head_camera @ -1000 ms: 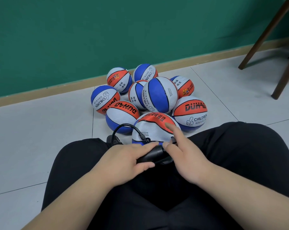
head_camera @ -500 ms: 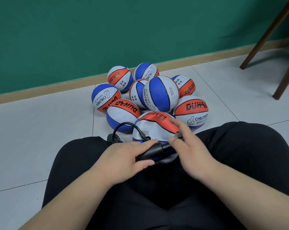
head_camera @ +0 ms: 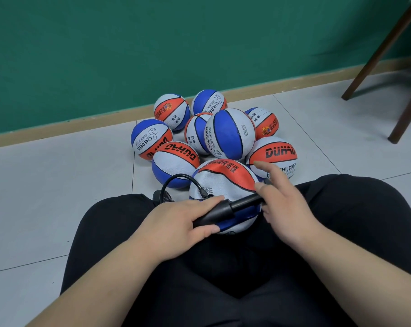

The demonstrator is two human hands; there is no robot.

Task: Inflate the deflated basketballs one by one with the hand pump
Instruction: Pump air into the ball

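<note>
A red, white and blue basketball (head_camera: 223,182) sits between my knees, wrinkled on its lower side. Across its near side lies a black hand pump (head_camera: 219,212), and the pump's black hose (head_camera: 176,179) loops up and into the ball near its left edge. My left hand (head_camera: 176,225) grips the pump's thick barrel. My right hand (head_camera: 284,204) holds the pump's handle end, with the rod drawn out to the right and the forefinger stretched forward over the ball.
Several more red, white and blue basketballs (head_camera: 230,134) are heaped on the tiled floor (head_camera: 58,185) just beyond, against the green wall (head_camera: 152,43) and its wooden skirting. Dark chair legs (head_camera: 388,57) stand at the far right. My black-trousered legs fill the foreground.
My right hand has pulled the pump handle out to the right, exposing more of the rod. The left hand has kept its grip on the barrel; the ball looks slightly fuller.
</note>
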